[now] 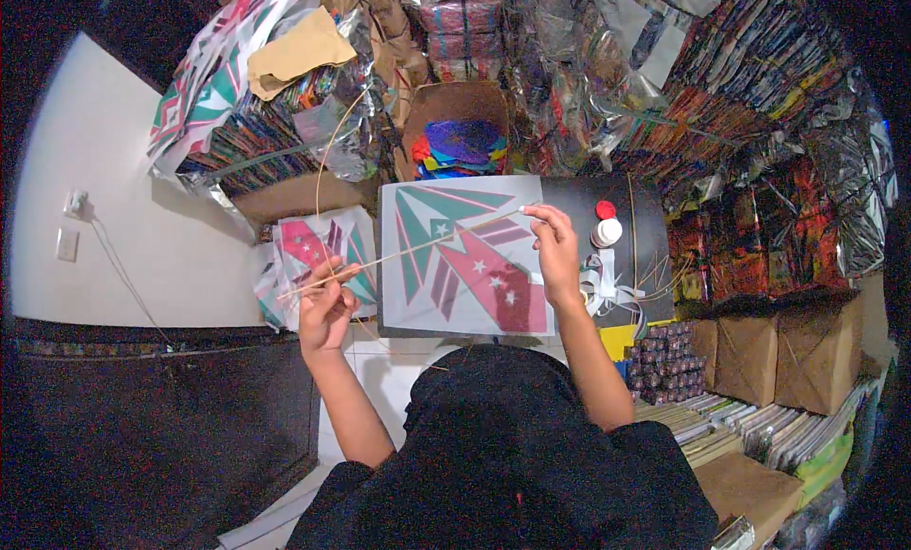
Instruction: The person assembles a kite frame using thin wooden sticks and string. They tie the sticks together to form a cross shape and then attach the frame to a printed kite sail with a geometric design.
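A thin, pale stick (418, 249) stretches slantwise between my hands, above a printed sheet. My left hand (327, 308) is closed around its lower left part, near one end. The fingertips of my right hand (555, 246) pinch its upper right end. A thin, curved cane strip (321, 170) rises from beside my left hand; whether that hand grips it too I cannot tell. The white sheet (403, 317) carries green, pink and purple shapes with white stars and lies flat on a dark tabletop (579, 194). Part of its right side lies in the shadow of my right hand.
On the right of the tabletop are a white bottle (605, 233), a red cap (605, 209), white tape strips (600, 279) and thin loose strips. More printed sheets (304, 246) lie at the left. Behind stand a cardboard box (415, 113) of coloured pieces and wrapped stacks (750, 56).
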Demonstrator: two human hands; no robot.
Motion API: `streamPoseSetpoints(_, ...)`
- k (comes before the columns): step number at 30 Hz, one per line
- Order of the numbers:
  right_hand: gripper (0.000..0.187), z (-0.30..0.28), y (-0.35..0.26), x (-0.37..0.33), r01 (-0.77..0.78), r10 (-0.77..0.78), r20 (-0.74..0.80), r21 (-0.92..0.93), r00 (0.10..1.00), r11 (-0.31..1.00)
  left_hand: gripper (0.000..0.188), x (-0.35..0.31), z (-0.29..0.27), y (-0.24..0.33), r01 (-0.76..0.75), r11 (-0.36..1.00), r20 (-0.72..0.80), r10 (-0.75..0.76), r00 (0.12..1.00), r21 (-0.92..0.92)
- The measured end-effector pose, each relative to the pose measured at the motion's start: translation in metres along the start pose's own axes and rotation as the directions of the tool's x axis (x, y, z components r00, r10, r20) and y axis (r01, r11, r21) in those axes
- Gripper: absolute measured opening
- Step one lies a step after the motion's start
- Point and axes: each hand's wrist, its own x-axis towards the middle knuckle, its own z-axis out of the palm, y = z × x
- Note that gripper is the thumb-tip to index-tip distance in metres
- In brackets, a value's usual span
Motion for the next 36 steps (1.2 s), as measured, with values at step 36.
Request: streamPoseSetpoints(36, 0.027, 0.038, -0.033, -0.02, 0.171, -0.158, 0.132, -0.098, 0.979, 0.98, 0.048, 0.001, 0.0, 0.004, -0.013, 1.0, -0.024, 0.013, 1.0, -0.007)
